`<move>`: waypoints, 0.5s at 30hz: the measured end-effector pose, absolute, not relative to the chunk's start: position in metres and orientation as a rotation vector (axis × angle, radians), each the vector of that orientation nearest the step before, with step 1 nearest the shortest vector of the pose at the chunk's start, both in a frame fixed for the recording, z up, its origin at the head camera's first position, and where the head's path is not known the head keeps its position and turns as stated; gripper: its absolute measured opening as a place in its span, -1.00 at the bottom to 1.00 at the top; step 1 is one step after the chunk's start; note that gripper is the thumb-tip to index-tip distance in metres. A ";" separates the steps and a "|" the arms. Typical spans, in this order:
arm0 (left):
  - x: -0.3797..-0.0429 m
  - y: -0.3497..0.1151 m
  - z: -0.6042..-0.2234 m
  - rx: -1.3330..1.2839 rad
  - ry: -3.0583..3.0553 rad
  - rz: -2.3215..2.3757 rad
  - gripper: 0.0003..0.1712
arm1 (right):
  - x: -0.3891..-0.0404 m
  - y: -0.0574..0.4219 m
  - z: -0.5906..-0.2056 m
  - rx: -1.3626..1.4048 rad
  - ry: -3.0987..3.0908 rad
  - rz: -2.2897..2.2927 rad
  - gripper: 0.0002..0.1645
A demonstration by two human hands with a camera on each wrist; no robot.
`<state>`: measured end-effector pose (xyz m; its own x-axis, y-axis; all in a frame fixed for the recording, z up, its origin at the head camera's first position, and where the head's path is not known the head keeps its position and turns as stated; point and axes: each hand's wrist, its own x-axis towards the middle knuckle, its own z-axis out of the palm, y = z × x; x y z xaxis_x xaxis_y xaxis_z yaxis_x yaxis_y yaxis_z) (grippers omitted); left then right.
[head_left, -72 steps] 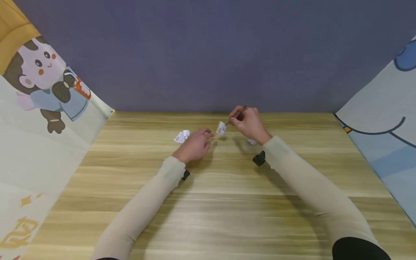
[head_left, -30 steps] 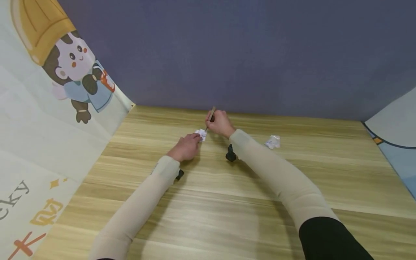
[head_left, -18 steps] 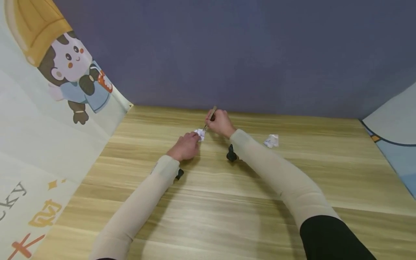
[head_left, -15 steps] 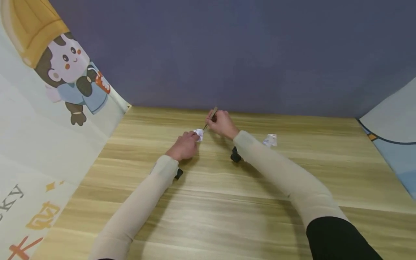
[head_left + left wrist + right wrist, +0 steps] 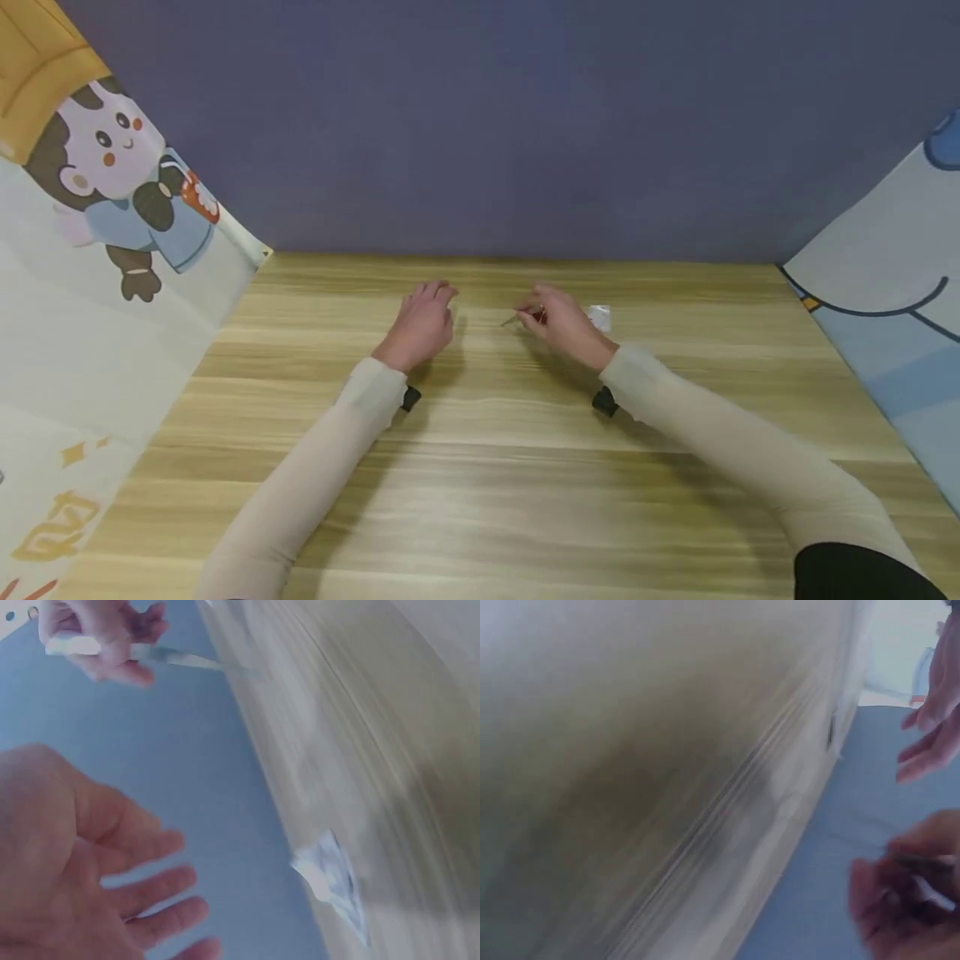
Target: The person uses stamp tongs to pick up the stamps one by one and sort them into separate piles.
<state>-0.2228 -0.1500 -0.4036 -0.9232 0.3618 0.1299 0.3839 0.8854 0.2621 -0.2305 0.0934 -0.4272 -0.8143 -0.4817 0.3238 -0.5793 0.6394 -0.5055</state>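
Note:
My right hand (image 5: 566, 325) pinches slim tweezers (image 5: 510, 320), whose thin tip points left just above the wooden table. In the left wrist view the tweezers (image 5: 172, 656) show a pale, flat body that tapers to a point. Nothing is seen at the tip. Left of it, my left hand (image 5: 420, 325) hovers with loosely bent fingers that hold nothing. A creased white paper scrap with printing (image 5: 330, 877) lies on the table near the left hand; in the head view that hand hides it. Another white scrap (image 5: 600, 317) lies just beyond my right hand, partly covered by it.
The wood-grain table (image 5: 480, 500) ends at a dark blue-grey panel (image 5: 480, 125) close behind the hands. Cartoon-printed sheets hang at the left (image 5: 45, 333) and right (image 5: 885, 250). A small black device (image 5: 604, 402) sits under the right wrist.
The tweezers and right hand have pulled right, away from the left scrap. The left hand has lifted its fingers off that scrap. The head view has turned slightly.

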 end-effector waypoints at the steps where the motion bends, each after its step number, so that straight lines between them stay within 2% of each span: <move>1: -0.221 -0.147 -0.402 -0.569 -2.963 -0.440 -0.52 | -0.227 0.096 -0.429 0.837 -2.712 0.889 -0.83; 4: -0.216 -0.140 -0.396 -0.512 -2.940 -0.419 -0.50 | -0.217 0.099 -0.434 0.720 -2.805 0.756 -0.87; 7: -0.207 -0.134 -0.393 -0.485 -2.958 -0.358 -0.44 | -0.211 0.098 -0.437 0.669 -2.941 0.653 -0.78; 10: -0.197 -0.131 -0.392 -0.485 -3.010 -0.329 -0.29 | -0.208 0.095 -0.437 0.691 -3.030 0.580 -0.67; 12: -0.191 -0.130 -0.391 -0.486 -3.034 -0.328 -0.21 | -0.205 0.093 -0.432 0.709 -3.052 0.529 -0.55; 15: -0.182 -0.133 -0.390 -0.492 -3.045 -0.311 -0.14 | -0.198 0.095 -0.416 0.701 -3.025 0.470 -0.27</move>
